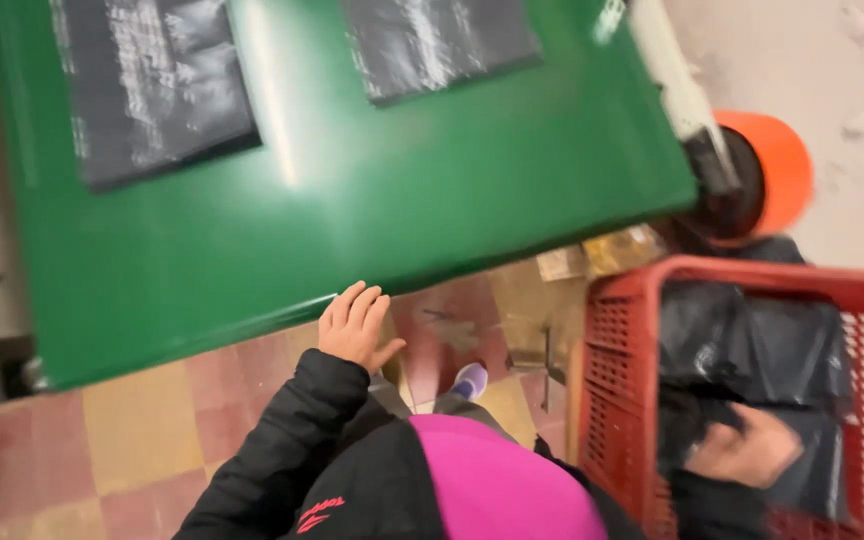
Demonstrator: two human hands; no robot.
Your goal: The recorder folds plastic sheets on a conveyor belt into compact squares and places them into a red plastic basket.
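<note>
My left hand (354,325) rests with fingers spread on the near edge of a green table (352,190). It holds nothing. My right hand (747,450) reaches down into a red plastic crate (617,350) at the right. Its fingers close on a black plastic bag (742,340) lying inside the crate; the hand is blurred. Two dark plastic sheets (152,85) lie flat on the green table top, one at the left and one nearer the middle.
An orange and black round object (767,175) stands past the crate beside a white bar (677,75). The floor has red and yellow tiles (142,430). My shoe (470,380) shows below the table edge. Small yellowish packets (602,255) lie on the floor.
</note>
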